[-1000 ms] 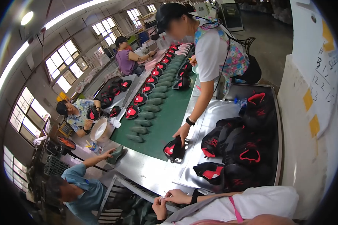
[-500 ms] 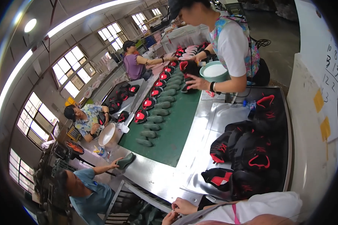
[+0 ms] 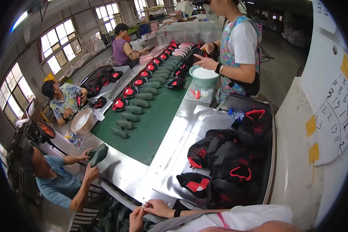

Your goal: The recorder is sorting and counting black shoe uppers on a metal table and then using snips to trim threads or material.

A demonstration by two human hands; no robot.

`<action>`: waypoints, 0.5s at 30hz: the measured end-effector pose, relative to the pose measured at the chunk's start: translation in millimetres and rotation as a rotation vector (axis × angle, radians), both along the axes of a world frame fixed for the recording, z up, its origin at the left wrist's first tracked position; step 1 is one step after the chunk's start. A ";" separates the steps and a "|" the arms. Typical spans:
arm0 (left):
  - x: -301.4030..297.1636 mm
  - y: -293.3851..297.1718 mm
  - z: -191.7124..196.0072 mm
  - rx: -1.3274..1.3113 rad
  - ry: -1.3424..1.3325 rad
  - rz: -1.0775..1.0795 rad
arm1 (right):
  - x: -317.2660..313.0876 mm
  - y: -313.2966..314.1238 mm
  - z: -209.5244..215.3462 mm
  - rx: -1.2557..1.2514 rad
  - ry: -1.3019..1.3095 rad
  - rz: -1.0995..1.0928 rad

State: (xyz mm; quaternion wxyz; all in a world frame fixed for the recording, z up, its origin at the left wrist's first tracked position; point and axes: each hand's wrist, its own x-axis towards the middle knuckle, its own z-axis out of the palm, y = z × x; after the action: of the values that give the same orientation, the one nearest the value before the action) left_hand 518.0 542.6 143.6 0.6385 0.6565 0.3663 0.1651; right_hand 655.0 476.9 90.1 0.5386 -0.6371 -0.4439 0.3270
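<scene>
My left hand (image 3: 136,219) and my right hand (image 3: 158,208) meet at the lower edge, in front of the metal bench. Their fingers are closed together in a pinch on a small whitish thing (image 3: 144,206), too small to name. A dark band circles my right wrist. Nearest to my hands on the bench is a black shoe upper (image 3: 194,183) with a red patch, lying on its side. Beyond it several black-and-red shoe uppers (image 3: 231,164) are heaped in a metal tray.
A green conveyor belt (image 3: 137,145) carries rows of dark green shoe lasts (image 3: 134,110) and black-and-red uppers (image 3: 130,91). A co-worker at left holds a last (image 3: 99,155). Another stands by a green basin (image 3: 203,76). A slatted rack (image 3: 120,194) of lasts stands below left.
The whole view has shifted, so the bench appears further left and lower. The co-worker at left has lifted the last off the bench into both hands. My hands stay together.
</scene>
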 end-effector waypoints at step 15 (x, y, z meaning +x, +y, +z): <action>-6.4 21.5 -83.0 0.251 0.034 0.284 | -14.6 -7.6 -9.5 -0.077 0.132 0.059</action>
State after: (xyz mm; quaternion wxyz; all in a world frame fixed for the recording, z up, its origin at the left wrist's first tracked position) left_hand 511.6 564.1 60.6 0.5157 0.6754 0.4424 0.2868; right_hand 640.3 469.3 80.6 0.5319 -0.6211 -0.4129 0.4010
